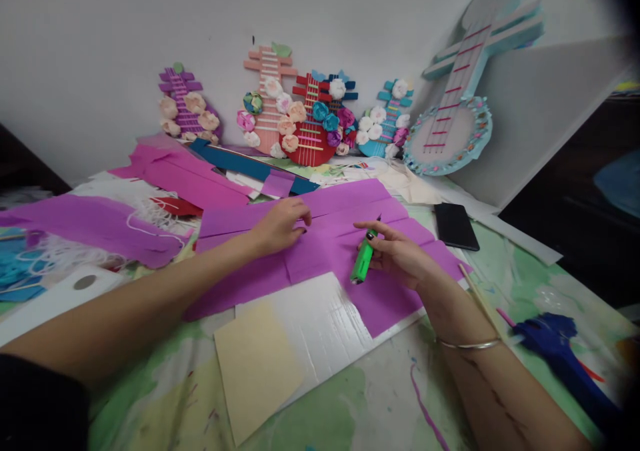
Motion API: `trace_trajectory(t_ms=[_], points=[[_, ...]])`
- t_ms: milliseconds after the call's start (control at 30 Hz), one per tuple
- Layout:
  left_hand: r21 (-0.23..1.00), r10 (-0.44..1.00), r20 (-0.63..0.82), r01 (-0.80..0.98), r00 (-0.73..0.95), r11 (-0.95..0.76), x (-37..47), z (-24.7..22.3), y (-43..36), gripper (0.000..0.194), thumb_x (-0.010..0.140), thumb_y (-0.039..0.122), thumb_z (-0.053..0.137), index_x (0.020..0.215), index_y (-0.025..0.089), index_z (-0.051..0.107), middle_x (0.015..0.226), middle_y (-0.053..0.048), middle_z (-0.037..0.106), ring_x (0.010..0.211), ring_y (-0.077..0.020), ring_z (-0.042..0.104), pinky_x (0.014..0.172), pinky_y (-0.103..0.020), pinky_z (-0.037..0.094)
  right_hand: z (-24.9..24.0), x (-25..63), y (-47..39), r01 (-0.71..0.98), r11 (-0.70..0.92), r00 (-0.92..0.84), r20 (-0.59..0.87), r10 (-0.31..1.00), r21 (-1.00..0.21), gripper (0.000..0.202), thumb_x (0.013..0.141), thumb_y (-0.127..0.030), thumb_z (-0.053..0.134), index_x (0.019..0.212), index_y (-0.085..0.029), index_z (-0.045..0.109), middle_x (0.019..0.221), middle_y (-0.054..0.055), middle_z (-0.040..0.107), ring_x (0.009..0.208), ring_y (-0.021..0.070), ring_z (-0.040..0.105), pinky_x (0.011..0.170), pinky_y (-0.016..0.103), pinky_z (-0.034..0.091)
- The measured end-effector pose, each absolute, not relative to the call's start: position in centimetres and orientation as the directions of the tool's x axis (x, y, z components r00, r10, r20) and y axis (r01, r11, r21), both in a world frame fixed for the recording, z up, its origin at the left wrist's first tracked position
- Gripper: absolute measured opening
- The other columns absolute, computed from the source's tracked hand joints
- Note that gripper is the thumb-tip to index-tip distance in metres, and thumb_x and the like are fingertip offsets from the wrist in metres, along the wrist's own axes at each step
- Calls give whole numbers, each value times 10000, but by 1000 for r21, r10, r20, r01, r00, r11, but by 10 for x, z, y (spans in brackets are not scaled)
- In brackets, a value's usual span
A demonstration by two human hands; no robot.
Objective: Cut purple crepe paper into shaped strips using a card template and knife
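Note:
A wide purple paper sheet [310, 257] with fold lines lies across the middle of the table. My left hand [284, 225] is over its upper part, fingers curled; what they hold, if anything, is hidden. On the right side of the sheet, my right hand [393, 254] holds a green tool [363, 260], perhaps a cutter or marker, between thumb and fingers, its dark tip pointing up and away. Below the purple sheet lies a shiny white board [325, 324], partly covered by it. A cream paper piece [257, 371] overlaps the board's left end.
Decorated paper guitars [310, 131] lean against the wall at the back. A black flat object [457, 226] lies to the right of the sheet, with a blue glue gun [555, 344] nearer. Pink paper [185, 171], white strings [75, 254] and more purple paper [110, 227] are on the left.

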State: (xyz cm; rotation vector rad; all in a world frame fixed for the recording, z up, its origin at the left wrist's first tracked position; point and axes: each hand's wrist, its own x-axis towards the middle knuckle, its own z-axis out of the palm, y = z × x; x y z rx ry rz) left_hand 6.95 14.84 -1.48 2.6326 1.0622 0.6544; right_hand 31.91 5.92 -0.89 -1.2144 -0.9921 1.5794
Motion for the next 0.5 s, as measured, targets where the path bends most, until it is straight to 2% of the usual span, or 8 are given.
trace_trajectory(t_ms=[33, 100, 200, 300, 400, 467, 500], points=[[354, 651, 350, 549, 673, -758, 72, -13, 137, 92, 755, 91, 581, 788, 173, 607, 916, -56, 617, 942, -197, 534, 849, -322, 412, -9, 319, 59, -171, -283, -129, -264, 956, -944, 383, 830, -111, 536, 1198, -208, 584, 655, -21, 578, 589, 118, 570, 593, 251, 511], [299, 421, 462, 310, 781, -903, 75, -12, 115, 123, 839, 104, 538, 798, 174, 630, 908, -66, 624, 902, -183, 547, 817, -306, 426, -9, 318, 59, -172, -266, -116, -249, 962, -948, 368, 839, -137, 540, 1198, -210, 575, 631, -36, 550, 566, 117, 572, 572, 244, 510], [170, 239, 489, 177, 839, -970, 76, -23, 96, 187, 905, 130, 503, 829, 180, 666, 882, -75, 644, 864, -181, 559, 801, -312, 428, -8, 316, 58, -193, -249, -92, -235, 968, -949, 371, 851, -185, 535, 1219, -225, 545, 643, -42, 550, 554, 135, 614, 596, 290, 544], [194, 256, 459, 185, 851, -963, 73, -40, 91, 231, 939, 135, 460, 953, 181, 686, 929, -96, 661, 902, -187, 574, 812, -316, 447, -5, 314, 57, -202, -222, -61, -214, 975, -954, 424, 866, -242, 520, 1289, -247, 486, 634, -49, 542, 462, 120, 572, 544, 300, 546], [281, 362, 434, 258, 825, -924, 70, -51, 90, 266, 963, 149, 430, 1066, 168, 674, 999, -115, 646, 942, -190, 572, 823, -320, 464, -4, 315, 58, -166, -176, 23, -183, 983, -970, 567, 871, -315, 522, 1408, -327, 344, 609, -67, 522, 357, 86, 454, 368, 214, 419], [295, 389, 416, 282, 822, -913, 69, -52, 89, 279, 968, 160, 427, 1093, 173, 676, 1013, -115, 635, 949, -194, 564, 830, -331, 464, -8, 317, 61, -167, -127, 100, -145, 984, -978, 666, 869, -339, 526, 1454, -390, 212, 627, -75, 536, 338, 80, 423, 333, 196, 372], [293, 389, 403, 286, 828, -912, 68, -51, 88, 285, 969, 162, 426, 1101, 179, 678, 1018, -114, 630, 955, -196, 559, 836, -336, 461, -11, 319, 64, -182, -101, 139, -127, 982, -978, 677, 866, -334, 528, 1452, -394, 193, 639, -74, 547, 342, 82, 426, 333, 200, 380]])
